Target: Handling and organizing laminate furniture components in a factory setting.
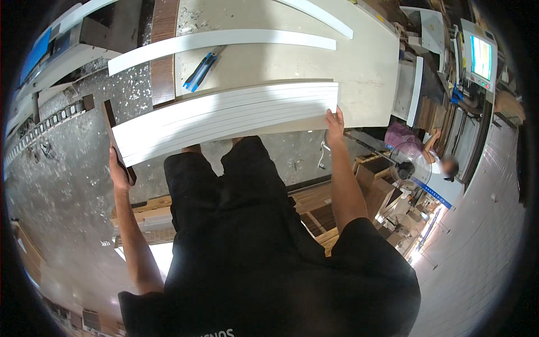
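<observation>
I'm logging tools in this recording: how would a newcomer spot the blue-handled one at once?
Start at the pale table. On its left half, between the set of white strips nearest the person and the long single white strip beyond, lies the blue-handled tool. Its blue, two-handled shape sets it apart from the white strips on either side.

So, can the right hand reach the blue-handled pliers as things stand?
Probably yes: the blue-handled pliers lie uncovered beyond the white strips, though the right hand would likely leave the strips' end first.
</observation>
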{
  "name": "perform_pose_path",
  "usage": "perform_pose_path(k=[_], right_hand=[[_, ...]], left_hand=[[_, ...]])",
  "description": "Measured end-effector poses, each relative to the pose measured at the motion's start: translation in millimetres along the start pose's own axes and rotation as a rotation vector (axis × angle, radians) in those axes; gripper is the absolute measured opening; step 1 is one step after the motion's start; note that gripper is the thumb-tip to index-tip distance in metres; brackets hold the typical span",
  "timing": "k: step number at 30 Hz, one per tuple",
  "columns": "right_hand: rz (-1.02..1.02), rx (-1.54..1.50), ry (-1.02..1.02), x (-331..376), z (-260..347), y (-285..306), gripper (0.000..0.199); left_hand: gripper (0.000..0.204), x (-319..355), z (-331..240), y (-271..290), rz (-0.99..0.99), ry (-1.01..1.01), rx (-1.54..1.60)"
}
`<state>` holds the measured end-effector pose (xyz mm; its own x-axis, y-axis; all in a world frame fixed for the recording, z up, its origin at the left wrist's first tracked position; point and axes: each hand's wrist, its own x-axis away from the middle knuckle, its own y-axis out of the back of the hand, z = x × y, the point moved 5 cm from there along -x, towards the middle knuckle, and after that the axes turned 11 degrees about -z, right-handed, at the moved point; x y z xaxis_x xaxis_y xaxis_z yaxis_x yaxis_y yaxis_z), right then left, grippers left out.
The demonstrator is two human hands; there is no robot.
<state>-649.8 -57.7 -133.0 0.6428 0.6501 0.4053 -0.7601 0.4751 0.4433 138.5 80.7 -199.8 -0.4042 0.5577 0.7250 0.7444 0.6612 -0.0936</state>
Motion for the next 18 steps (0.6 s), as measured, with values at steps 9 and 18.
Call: perform_pose_path(k=[9,18], right_hand=[[0.074,-0.041,0.066,-9.0,35.6,-9.9,0.073],[0.229,-0.010,0.076,-43.5,73.6,-36.9,0.078]], left_hand=[[0.061,10.0,-9.2,-3.8,-0.082,-0.037,-0.123],[0.061,0.4,-2.4,0.3,-0.014,-0.049,-0.042]])
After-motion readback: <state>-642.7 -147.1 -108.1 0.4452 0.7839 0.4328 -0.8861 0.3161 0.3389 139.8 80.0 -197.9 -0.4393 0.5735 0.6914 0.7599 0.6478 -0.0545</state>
